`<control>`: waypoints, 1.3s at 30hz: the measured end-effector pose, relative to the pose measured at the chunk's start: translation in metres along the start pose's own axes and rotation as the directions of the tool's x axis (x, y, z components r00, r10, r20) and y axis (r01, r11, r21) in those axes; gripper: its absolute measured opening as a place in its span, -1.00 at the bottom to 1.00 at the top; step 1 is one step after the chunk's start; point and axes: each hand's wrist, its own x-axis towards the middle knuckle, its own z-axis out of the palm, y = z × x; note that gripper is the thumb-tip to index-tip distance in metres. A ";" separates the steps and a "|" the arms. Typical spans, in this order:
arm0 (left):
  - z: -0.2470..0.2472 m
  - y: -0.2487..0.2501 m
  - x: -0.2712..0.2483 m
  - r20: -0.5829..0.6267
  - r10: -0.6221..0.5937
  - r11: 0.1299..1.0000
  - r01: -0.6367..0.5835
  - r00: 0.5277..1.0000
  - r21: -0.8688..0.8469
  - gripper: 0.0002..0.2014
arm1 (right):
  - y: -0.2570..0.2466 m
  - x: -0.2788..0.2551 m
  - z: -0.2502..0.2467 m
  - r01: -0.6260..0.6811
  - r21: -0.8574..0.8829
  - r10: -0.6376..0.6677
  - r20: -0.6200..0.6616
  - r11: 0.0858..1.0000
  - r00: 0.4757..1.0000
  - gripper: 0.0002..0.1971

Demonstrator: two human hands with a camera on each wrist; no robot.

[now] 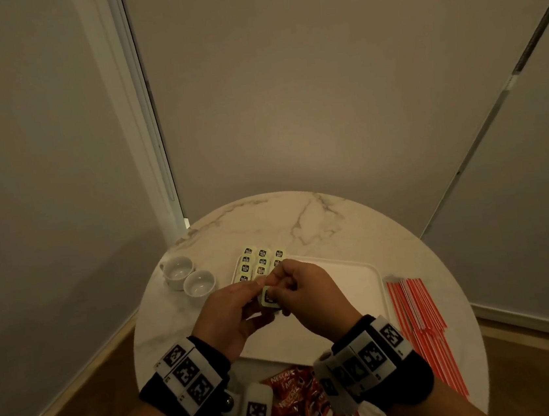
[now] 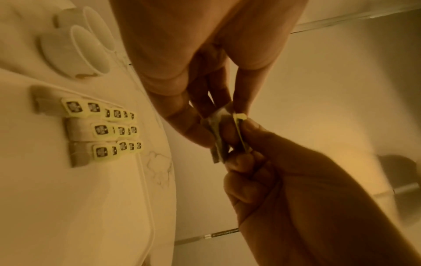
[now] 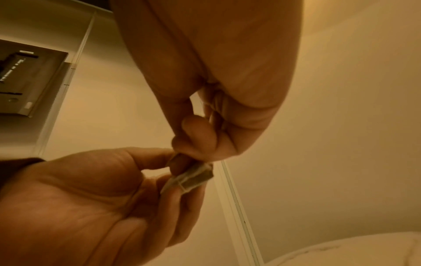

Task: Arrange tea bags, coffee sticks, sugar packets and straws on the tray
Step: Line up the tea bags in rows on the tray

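Both hands meet above the white tray (image 1: 354,287) and hold one tea bag (image 1: 269,298) between them. My left hand (image 1: 242,300) pinches the bag's paper pouch (image 3: 191,178), and my right hand (image 1: 295,284) pinches its yellow tag (image 2: 239,118). Several tea bags (image 1: 263,262) with yellow tags lie in three rows on the tray's far left corner, seen also as tea bag rows (image 2: 102,129) in the left wrist view. Red coffee sticks (image 1: 295,400) lie in a heap near me. Red-and-white straws (image 1: 423,327) lie to the right of the tray.
Two white cups (image 1: 188,277) stand on the round marble table (image 1: 301,218) to the left of the tray. Walls close in behind the table, and wooden floor shows on both sides.
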 end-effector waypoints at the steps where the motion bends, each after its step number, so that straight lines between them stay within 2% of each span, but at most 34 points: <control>1: -0.001 0.000 0.001 0.006 -0.028 1.000 0.028 1.000 -0.011 -0.79 | 0.000 0.000 -0.001 -0.002 0.002 0.002 0.021 1.000 1.000 -0.92; 4: -0.003 0.000 0.002 -0.002 -0.049 0.999 0.049 0.999 -0.008 -0.81 | 0.002 -0.001 -0.002 -0.002 -0.002 0.003 0.074 1.000 0.997 -0.95; 9: -0.007 0.001 0.007 -0.079 0.014 0.999 -0.011 0.997 0.039 -0.81 | 0.004 -0.003 0.000 0.073 -0.163 -0.043 0.183 0.984 0.982 -0.80; 12: -0.013 0.001 0.007 -0.089 0.077 0.990 -0.066 0.993 0.125 -0.79 | -0.003 -0.005 -0.012 0.131 -0.194 -0.074 0.275 0.972 0.959 -0.77; 16: -0.018 0.000 0.010 -0.084 0.114 0.974 -0.094 0.990 0.204 -0.82 | -0.010 0.010 -0.031 0.121 -0.219 -0.088 0.155 0.968 0.984 -0.85; 20: -0.015 -0.002 0.010 -0.034 0.120 0.966 -0.109 0.992 0.236 -0.85 | -0.017 0.023 -0.027 0.146 -0.251 -0.099 0.191 0.957 0.977 -0.86; 22: -0.014 -0.002 0.010 -0.024 0.125 0.965 -0.116 0.992 0.237 -0.84 | -0.016 0.026 -0.019 0.145 -0.273 -0.101 0.168 0.951 0.981 -0.82; 25: -0.018 -0.004 0.011 -0.015 0.115 0.967 -0.109 0.993 0.232 -0.84 | -0.010 0.030 -0.009 0.102 -0.293 -0.068 0.121 0.951 0.990 -0.74; 30: -0.028 -0.007 0.011 0.025 0.090 0.966 -0.093 0.996 0.242 -0.82 | 0.002 0.033 0.002 0.054 -0.270 -0.018 0.135 0.961 0.991 -0.92; 33: -0.034 -0.012 0.014 0.035 0.060 0.971 -0.067 0.998 0.228 -0.79 | 0.013 0.035 0.011 -0.012 -0.234 0.038 0.107 0.972 0.994 -0.92; 39: -0.046 -0.034 0.023 0.013 0.031 0.909 -0.034 0.999 0.416 -0.89 | 0.031 0.037 0.030 -0.129 -0.207 0.169 0.190 0.970 0.967 -0.86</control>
